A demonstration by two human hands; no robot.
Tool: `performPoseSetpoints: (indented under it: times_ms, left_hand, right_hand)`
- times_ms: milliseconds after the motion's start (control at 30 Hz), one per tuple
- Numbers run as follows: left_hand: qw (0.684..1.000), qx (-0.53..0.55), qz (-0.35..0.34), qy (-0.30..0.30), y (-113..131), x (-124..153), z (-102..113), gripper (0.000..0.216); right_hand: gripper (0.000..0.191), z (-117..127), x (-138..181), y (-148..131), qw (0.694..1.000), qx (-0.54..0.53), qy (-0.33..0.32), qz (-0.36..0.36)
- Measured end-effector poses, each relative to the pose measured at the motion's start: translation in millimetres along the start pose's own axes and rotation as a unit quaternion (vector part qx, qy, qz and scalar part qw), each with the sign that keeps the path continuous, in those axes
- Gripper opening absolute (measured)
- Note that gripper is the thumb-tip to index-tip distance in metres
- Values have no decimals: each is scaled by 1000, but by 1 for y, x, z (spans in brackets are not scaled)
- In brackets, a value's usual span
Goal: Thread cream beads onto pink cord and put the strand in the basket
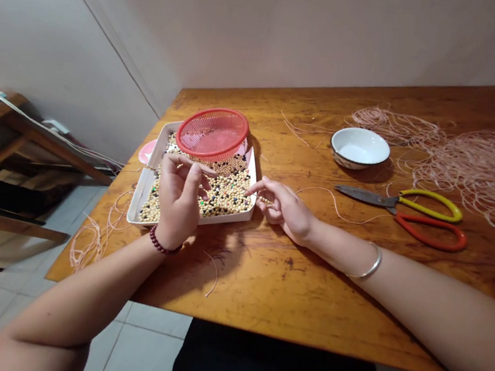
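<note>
Where the pale wall (300, 31) ends: a worn wooden table (281, 297) spreads over the middle and right of the frame
Floor: light tiles (147, 345) show along the lower left, with another piece of wooden furniture (1, 223) at the left edge
Tray: left of centre, a white tray (233, 218) holds loose beads (224, 185), mostly cream, with black, brown, green and blue among them
Mesh basket: a red basket (215, 136) sits tilted over the tray's far part
Bowl: right of upper centre, a white bowl (361, 144) stands upright, its inside bare
Cord: a pink heap (488, 173) fills the upper right; a loose bundle (90, 242) lies at lower left
Scissors: red-and-yellow-handled scissors (390, 203) lie right of centre, near the bowl
Left hand: the left hand (180, 200) is over the beads, fingers bent near the thumb; whether they pinch anything, I cannot tell
Right hand: just beside the tray's right edge, the right hand (283, 210) has curled fingers around a few pale beads (265, 199); a thin thread (332, 209) runs from behind it toward the scissors
</note>
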State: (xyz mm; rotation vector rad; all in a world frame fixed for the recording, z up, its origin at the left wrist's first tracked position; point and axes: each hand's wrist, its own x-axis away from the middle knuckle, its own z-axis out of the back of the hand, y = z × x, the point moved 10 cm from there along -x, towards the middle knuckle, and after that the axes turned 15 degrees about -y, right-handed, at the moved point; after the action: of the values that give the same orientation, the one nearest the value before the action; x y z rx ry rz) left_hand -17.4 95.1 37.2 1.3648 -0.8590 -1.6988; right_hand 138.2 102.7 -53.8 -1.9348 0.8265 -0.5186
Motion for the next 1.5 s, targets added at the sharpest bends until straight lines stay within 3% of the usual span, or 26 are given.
performPoseSetpoints:
  times_ms: [233,367,500,800,933,1100,1233,1500]
  left_hand:
    - [1000,-2,-16,-17,4,0,-5,20]
    - [999,-7,-17,-28,7,1,-10,21]
    - [999,-10,-22,-39,11,2,-15,21]
    - [999,-23,-26,-31,13,4,-13,19]
    - [998,-28,-26,-40,14,5,-14,17]
    - [996,-36,-18,-78,12,6,-23,14]
    - [995,-45,-7,-91,9,8,-27,14]
    - [995,-50,4,-80,4,9,-26,16]
  right_hand:
    - [39,-3,-1,-1,995,93,-17,11]
    - [39,-10,0,-2,995,80,-52,15]
    - [31,-15,1,-1,997,59,-53,-16]
    - [6,-4,-2,3,1000,26,-14,7]
    - [14,-4,0,4,1000,7,-19,-3]
    - [24,-11,1,1,998,55,-38,-8]
    - [19,-11,-1,0,996,85,-26,-2]
    - [16,-9,-2,4,999,35,-29,-5]
